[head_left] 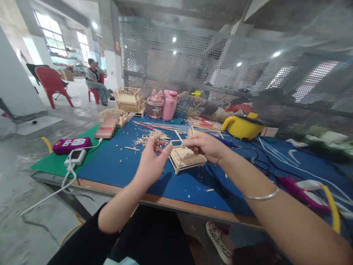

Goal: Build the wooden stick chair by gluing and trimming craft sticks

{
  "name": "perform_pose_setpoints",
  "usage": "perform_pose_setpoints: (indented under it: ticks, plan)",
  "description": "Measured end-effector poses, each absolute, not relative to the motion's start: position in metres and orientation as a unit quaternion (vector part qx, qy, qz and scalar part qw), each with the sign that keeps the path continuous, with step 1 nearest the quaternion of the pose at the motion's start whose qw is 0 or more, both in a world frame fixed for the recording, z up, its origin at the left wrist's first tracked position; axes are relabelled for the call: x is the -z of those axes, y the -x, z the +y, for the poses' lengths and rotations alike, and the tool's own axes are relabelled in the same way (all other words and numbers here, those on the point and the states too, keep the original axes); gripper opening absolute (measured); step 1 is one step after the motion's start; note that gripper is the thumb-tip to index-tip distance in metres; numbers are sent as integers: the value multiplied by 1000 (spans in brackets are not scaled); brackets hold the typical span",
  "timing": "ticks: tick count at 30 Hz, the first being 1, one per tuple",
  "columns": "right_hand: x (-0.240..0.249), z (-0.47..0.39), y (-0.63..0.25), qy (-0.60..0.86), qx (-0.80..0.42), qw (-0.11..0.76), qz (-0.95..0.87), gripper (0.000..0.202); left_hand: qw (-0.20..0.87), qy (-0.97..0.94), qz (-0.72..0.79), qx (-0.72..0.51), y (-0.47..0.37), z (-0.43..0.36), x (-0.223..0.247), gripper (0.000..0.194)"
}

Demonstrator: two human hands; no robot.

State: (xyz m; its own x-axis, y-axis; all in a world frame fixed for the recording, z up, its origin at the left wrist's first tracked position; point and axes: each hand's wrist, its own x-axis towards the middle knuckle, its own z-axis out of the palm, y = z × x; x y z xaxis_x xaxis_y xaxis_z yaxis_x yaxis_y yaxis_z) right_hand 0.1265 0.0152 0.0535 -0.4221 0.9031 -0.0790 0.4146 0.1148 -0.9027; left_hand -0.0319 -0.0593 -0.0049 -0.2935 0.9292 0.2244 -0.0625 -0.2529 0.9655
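On the blue tabletop point(104, 162) stands a small frame of thin wooden sticks point(187, 158), a low slatted piece with short legs. My right hand point(205, 145) is over its back right part, fingers pinched around a thin wooden stick point(178, 136) that slants up to the left. To the left of the frame my left hand point(154, 158) is raised, its thumb and fingers apart, with nothing visible between them. A heap of loose short sticks point(151, 137) lies behind my left hand.
Larger stick models point(128, 101), a pink jar point(154, 106), a pink bottle point(170, 106) and a yellow pot point(242, 126) line the back. Purple power strips lie left point(71, 145) and right point(303, 193), with cables. A seated person point(96, 81) is far left.
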Motion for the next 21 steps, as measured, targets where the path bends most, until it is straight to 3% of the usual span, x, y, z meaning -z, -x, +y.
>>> perform_pose_setpoints:
  ticks: [6, 21]
  plan:
    - [-37, 10, -122, 513, -501, 235, -656, 28, 302, -493, 532, -619, 26, -83, 55, 55]
    - [-33, 6, -120, 515, -511, 219, -653, 32, 306, -506, 541, -598, 27, -84, 54, 52]
